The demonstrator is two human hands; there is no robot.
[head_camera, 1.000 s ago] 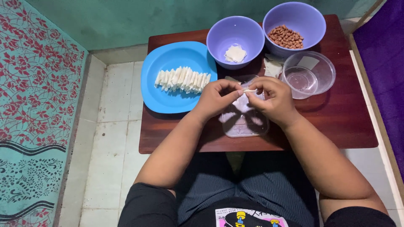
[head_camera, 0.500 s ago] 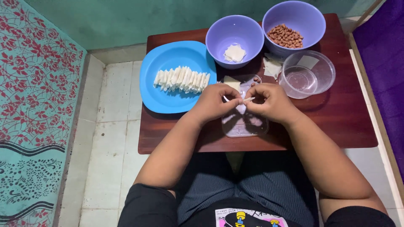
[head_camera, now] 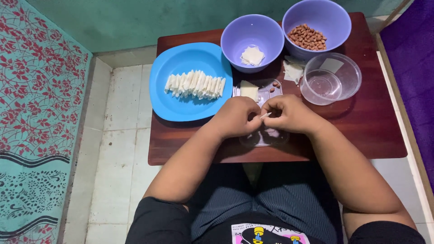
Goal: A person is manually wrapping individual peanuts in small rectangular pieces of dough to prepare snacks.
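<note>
My left hand (head_camera: 236,116) and my right hand (head_camera: 290,114) meet over the front middle of a small dark wooden table (head_camera: 361,126). Together they pinch a small white wrapper roll (head_camera: 265,115), mostly hidden between the fingers. Under the hands lies a clear plastic lid (head_camera: 264,92) with one flat white wrapper square (head_camera: 249,90) and a couple of peanuts on it. To the left, a blue plate (head_camera: 181,99) carries a row of several finished white rolls (head_camera: 195,84).
At the table's far edge stand a purple bowl (head_camera: 251,31) holding folded white wrappers and a purple bowl of peanuts (head_camera: 308,37). A clear plastic tub (head_camera: 331,78) sits at the right. Loose wrappers (head_camera: 293,71) lie between them. Tiled floor and patterned mat lie left.
Both hands have drawn closer together and lower over the lid, closing the white wrapper into a tighter roll. The bowls, plate and tub have not moved.
</note>
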